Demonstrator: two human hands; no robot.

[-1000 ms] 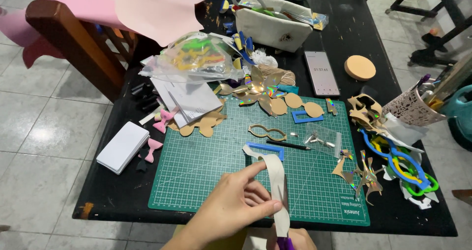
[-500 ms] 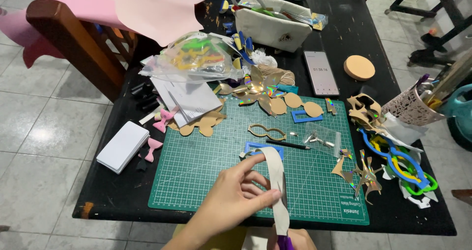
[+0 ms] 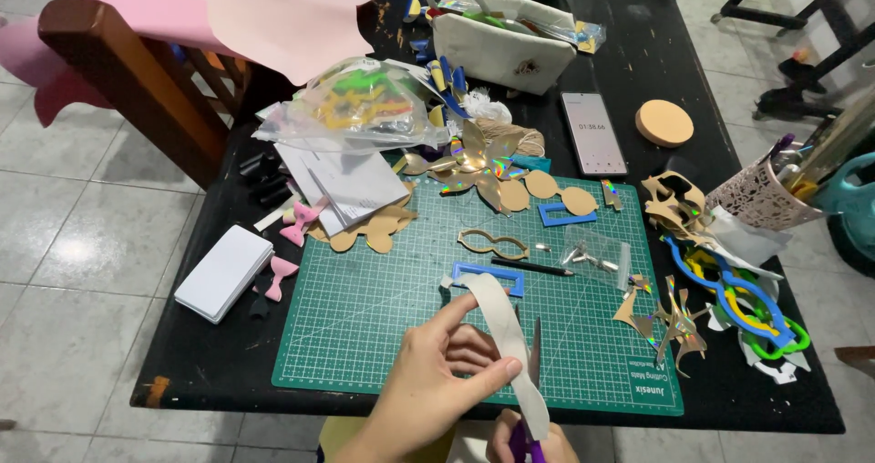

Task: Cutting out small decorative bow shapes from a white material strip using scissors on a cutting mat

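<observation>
a black table on grey tiles carries one green cutting mat. at the mat's near edge, the left hand pinches one pale paper strip, while the right hand grips one pair of scissors. beyond the mat lie one phone and one cork disc.

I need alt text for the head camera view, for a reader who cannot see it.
A person's left hand holds a curved strip of pale card over a green cutting mat, while the right hand works purple-handled scissors along it. Paper shapes, a phone and a white pouch crowd the black table.
</observation>
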